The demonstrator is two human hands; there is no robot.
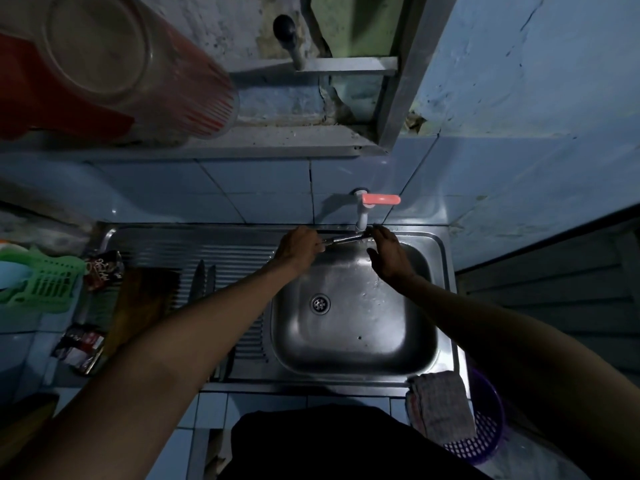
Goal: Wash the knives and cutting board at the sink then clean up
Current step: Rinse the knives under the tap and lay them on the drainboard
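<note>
We hold one knife level under the tap at the 12 o'clock rim of the sink. Our left hand grips the handle end with curled fingers. Our right hand meets the blade end at the tip; its fingers lie fairly straight, and we cannot tell whether they pinch the blade or only touch it. The tap's pink lever points toward 3 o'clock.

Two more knives lie side by side on the ribbed drainboard, at 9 o'clock from the basin, tips toward 12 o'clock. The cutting board lies just beside them, farther toward 9 o'clock, partly dark and hard to read.

A folded cloth rests on the sink's 5 o'clock corner, overlapping a purple basket. A green plastic rack sits at the far 9 o'clock edge of the tabletop. Two dark packets lie near the board. The drain sits at the basin centre.
</note>
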